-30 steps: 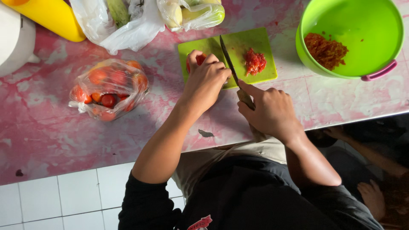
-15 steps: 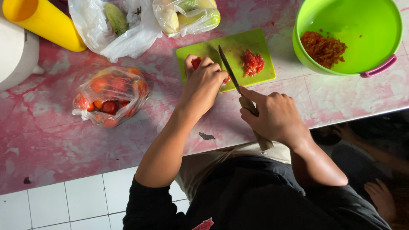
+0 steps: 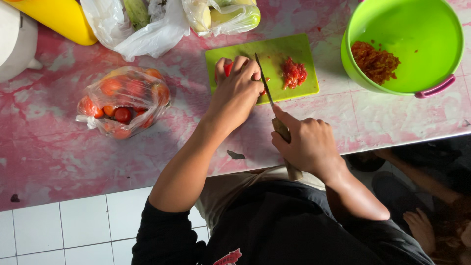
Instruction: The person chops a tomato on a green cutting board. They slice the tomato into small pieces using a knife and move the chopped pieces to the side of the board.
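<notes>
R grip [image 3: 306, 145] holds knife [image 3: 267, 95], L grip [image 3: 238, 88] pins tomato [image 3: 228, 68]; clear tomato bag [image 3: 122, 100] left on counter.

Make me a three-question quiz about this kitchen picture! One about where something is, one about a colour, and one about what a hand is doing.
1. Where is the bag of tomatoes?
A. left of the cutting board
B. inside the bowl
C. on the floor

2. What colour is the bowl?
A. blue
B. green
C. white

3. What is the right hand doing?
A. lying flat and open
B. gripping a knife
C. holding a cup

Answers: 1 A, the bag lies on the pink table left of the cutting board. 2 B, its wall is bright green. 3 B, the hand wraps the handle of the knife, blade on the board.
</notes>
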